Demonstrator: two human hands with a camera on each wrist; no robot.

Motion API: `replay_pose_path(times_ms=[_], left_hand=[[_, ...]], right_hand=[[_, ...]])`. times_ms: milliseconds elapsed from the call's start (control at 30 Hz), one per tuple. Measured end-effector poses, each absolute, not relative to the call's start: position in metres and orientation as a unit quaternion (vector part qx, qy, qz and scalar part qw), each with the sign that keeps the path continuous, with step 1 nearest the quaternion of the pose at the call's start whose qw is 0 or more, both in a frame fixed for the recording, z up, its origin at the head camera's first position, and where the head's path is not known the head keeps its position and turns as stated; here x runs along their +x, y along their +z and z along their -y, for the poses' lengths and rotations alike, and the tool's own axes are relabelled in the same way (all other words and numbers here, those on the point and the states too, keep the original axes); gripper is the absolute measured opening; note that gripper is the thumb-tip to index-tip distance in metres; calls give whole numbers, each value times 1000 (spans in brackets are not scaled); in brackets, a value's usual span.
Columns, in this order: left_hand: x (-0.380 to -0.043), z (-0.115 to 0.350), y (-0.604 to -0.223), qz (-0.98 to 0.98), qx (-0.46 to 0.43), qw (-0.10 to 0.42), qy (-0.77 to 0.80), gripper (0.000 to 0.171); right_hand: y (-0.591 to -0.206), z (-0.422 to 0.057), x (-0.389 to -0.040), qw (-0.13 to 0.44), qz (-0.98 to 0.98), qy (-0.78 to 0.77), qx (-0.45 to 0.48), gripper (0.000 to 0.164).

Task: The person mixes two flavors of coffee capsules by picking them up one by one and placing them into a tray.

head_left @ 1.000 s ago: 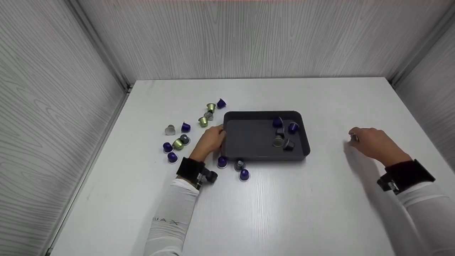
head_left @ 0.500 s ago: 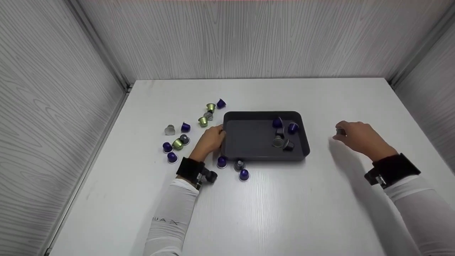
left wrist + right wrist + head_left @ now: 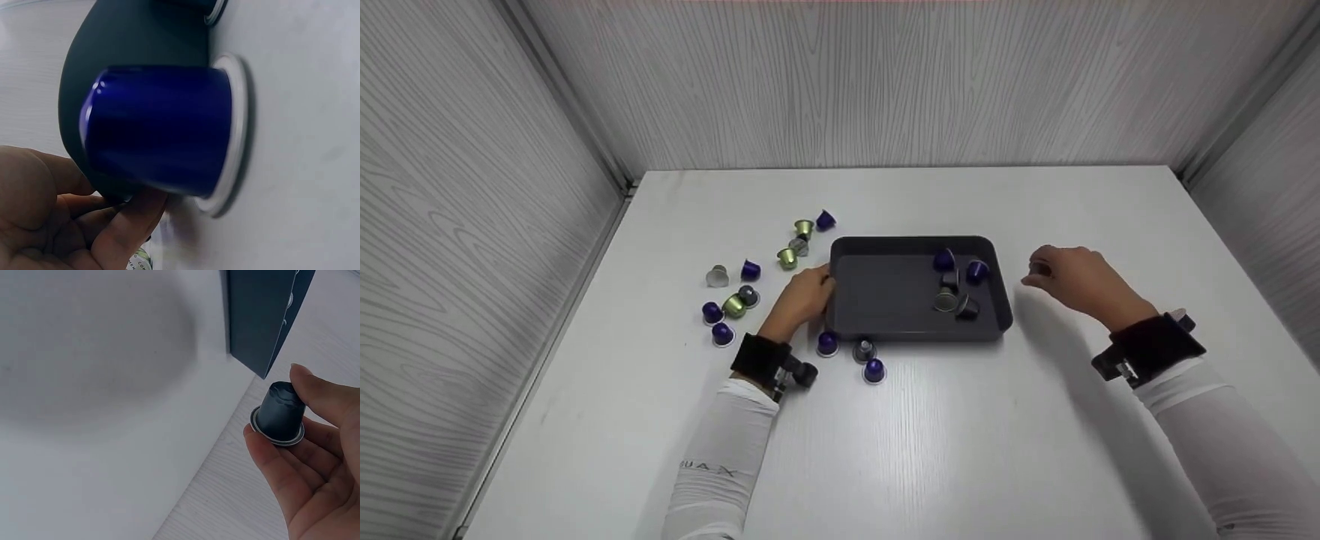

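Observation:
A dark grey rectangular tray stands mid-table, with several purple and dark coffee capsules in its right half. My left hand grips the tray's left wall, thumb and fingers at the rim. In the left wrist view, a purple coffee capsule stands close to those fingers and covers part of the tray. Just right of the tray, my right hand is raised over the table. It pinches a dark coffee capsule between thumb and fingers, seen clearly in the right wrist view.
Loose capsules lie left of the tray, among them a green capsule, a pale capsule and a purple capsule. Near the tray's front wall stand a grey capsule and a purple one. Wood-grain panels enclose the white table.
My right hand has moved left across the table with the dark coffee capsule, ending near the tray's right wall. My left hand and the tray have stayed in place.

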State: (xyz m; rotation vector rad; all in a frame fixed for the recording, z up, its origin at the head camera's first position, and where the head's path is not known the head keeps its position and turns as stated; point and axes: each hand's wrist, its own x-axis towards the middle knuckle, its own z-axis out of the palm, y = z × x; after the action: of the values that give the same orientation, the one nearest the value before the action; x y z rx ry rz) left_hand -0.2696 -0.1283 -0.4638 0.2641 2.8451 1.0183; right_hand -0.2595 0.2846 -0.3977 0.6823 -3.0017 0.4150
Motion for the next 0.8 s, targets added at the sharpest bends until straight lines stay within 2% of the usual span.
replay_pose_path(times_ms=[800], left_hand=[[-268,127,-462,-938,77,65,331,40]], right_hand=[[-409,-220,-266,5,956,161,244,37]])
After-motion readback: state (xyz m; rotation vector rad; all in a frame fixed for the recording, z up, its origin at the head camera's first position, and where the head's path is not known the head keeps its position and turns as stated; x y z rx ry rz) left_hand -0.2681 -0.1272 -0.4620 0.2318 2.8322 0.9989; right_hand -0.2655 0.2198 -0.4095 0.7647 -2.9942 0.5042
